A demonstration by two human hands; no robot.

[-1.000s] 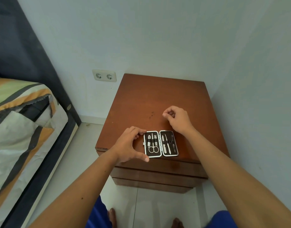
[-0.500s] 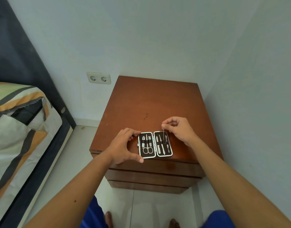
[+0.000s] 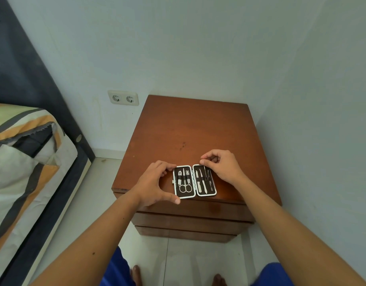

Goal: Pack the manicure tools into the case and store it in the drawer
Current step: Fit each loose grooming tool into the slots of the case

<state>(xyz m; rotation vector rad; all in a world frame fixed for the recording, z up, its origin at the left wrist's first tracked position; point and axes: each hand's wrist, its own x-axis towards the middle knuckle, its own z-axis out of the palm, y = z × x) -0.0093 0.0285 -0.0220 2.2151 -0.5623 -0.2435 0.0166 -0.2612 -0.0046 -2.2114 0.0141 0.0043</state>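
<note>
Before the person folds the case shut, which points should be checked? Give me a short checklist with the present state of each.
1. Small black manicure case with white trim lies open and flat on the brown wooden nightstand: ok.
2. Silver scissors sit under the strap in the left half: ok.
3. Slim metal tools in the right half all seated: cannot tell, the right hand pinches at their top end.
4. Left hand steadies the case's left edge: ok.
5. No loose tool on the nightstand top: ok.
6. Drawer fronts open for storing: not ok, all look closed.
</note>
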